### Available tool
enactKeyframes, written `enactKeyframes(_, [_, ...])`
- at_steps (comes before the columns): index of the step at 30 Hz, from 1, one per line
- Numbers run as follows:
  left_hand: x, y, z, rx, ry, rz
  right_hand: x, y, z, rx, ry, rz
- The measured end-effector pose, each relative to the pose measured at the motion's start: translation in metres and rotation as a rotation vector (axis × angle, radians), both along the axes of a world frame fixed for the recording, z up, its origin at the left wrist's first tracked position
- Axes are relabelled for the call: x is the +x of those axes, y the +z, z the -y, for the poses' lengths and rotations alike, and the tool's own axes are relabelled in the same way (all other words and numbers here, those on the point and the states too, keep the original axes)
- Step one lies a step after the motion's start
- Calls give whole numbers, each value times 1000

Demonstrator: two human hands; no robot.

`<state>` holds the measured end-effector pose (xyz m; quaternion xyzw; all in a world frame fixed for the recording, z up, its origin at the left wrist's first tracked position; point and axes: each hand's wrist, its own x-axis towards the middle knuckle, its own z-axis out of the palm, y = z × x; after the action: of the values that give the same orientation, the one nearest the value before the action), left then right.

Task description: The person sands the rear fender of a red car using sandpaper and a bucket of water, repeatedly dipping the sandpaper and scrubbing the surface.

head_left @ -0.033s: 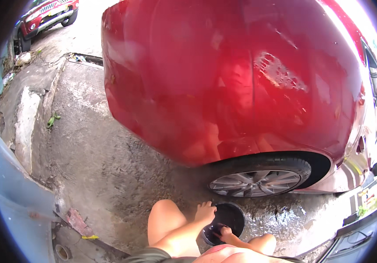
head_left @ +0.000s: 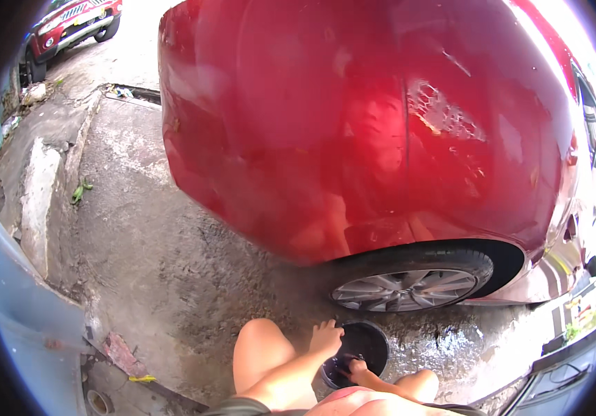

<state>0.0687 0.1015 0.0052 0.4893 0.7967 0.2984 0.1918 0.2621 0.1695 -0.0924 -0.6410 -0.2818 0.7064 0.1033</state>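
My left hand (head_left: 326, 339) rests at the upper left rim of a black bucket (head_left: 374, 341), fingers slightly bent and apart. Inside the bucket, which has dark water in it, my right hand (head_left: 357, 367) is closed, with whatever it holds hidden in the dark. Just beyond the bucket is the car's wheel (head_left: 409, 290), with a silver spoked rim and black tyre. Above it the glossy red car body (head_left: 291, 139) fills much of the view, with white foam (head_left: 437, 111) on its upper right.
Cracked, partly wet concrete (head_left: 159, 236) runs around my bare knees. A raised broken edge (head_left: 41, 194) and grey-blue panel (head_left: 20, 291) line the left, beside a small pipe opening (head_left: 98, 401). A red vehicle (head_left: 76, 24) stands top left. A dark-framed object (head_left: 555, 374) lies lower right.
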Motion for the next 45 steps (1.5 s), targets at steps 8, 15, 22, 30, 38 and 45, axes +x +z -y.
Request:
enactKeyframes(8, [5, 12, 0, -27, 124, 141, -20, 1, 16, 221, 546, 280])
enactKeyframes(15, [7, 0, -7, 29, 119, 112, -30, 45, 12, 18, 7, -253])
enactKeyframes(22, [12, 2, 12, 2, 209, 98, -37, 104, 8, -80, -233, -266])
enactKeyframes(30, [39, 95, 116, -112, 220, 110, -27, 222, 40, -189, -326, -219])
enactKeyframes(38, [57, 244, 230, -342, -101, 243, -8, 326, 57, -246, -268, -185])
enactKeyframes(45, [60, 361, 313, -471, -746, 665, -12, 402, 77, -228, -215, -111])
